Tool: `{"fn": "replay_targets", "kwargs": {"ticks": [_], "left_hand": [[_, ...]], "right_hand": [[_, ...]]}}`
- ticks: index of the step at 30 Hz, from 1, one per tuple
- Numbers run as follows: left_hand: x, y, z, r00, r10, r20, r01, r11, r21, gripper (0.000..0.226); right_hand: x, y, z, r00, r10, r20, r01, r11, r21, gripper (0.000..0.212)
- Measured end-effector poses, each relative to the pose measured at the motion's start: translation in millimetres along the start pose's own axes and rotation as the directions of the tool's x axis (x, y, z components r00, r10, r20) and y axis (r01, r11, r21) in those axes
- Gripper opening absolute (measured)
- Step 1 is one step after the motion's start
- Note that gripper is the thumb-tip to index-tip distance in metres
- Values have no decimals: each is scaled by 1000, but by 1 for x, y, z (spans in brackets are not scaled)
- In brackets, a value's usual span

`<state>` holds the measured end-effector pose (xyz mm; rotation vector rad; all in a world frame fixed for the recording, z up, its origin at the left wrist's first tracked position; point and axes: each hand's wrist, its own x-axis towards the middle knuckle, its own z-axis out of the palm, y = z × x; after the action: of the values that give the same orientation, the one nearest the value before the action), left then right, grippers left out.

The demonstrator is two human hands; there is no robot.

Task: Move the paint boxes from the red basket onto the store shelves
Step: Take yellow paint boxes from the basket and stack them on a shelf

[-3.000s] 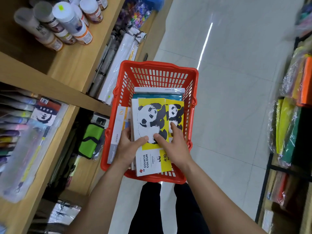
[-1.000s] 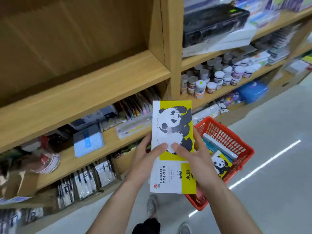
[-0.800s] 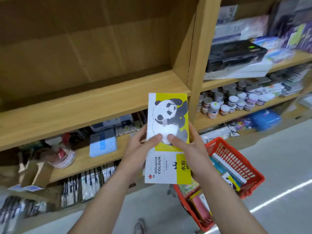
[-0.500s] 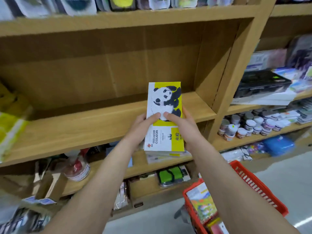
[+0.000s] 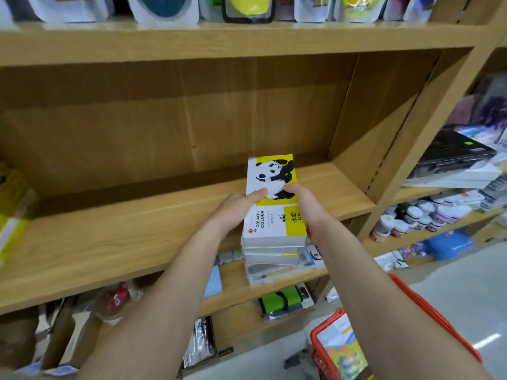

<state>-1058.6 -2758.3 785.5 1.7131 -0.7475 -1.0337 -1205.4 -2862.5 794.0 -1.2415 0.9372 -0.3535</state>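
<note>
A: Identify the surroundings, largest item first.

B: Ahead of the grip stands the light oak-finish wooden shelving unit (image 5: pixel 115 237); its middle bay is bare board. Below and to the right of the grip, near the floor, sits the red plastic mesh basket (image 5: pixel 326 349), with at least one more printed box visible inside.

A: State the load and the grip.

B: A stack of flat white-and-yellow cardboard gouache paint boxes with a panda print (image 5: pixel 274 198) is clamped between both hands. The left hand (image 5: pixel 236 209) presses the left edge, thumb on top; the right hand (image 5: pixel 307 204) mirrors it on the right edge. Both are closed on the stack.

A: Where is the stack?

B: Its far end lies over the middle shelf board; the near end overhangs the front lip. Contact with the board cannot be confirmed.

A: Current step, and next requirement?

B: Judged as placement. The next move calls for pushing the stack forward until fully supported, keeping the layers squared, then releasing.
</note>
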Motion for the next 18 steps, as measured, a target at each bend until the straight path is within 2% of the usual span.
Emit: {"fn": "replay_targets", "kwargs": {"ticks": [7,10,12,14,16,18], "left_hand": [[6,6,13,996,-26,-81,26,1000,2,38],[-11,-1,15,990,47,-136,-63,991,-118,34],[-38,-20,19,951,79,-299,-159,954,-254,25],[-69,-45,27,874,60,-482,-240,916,-320,33],[-87,-64,31,822,51,-567,-303,882,-361,46],[-87,-70,28,781,61,-621,-337,879,-338,41]], "right_hand": [[-13,37,-21,999,-32,-6,32,999,10,37],[-22,52,-15,997,-69,-18,70,995,69,41],[-27,55,-2,993,-109,-36,111,992,57,48],[-32,56,17,984,-172,-36,172,985,-12,58],[-39,54,39,980,-196,-34,192,976,-99,84],[-48,52,55,986,-166,25,168,982,-88,103]]}}
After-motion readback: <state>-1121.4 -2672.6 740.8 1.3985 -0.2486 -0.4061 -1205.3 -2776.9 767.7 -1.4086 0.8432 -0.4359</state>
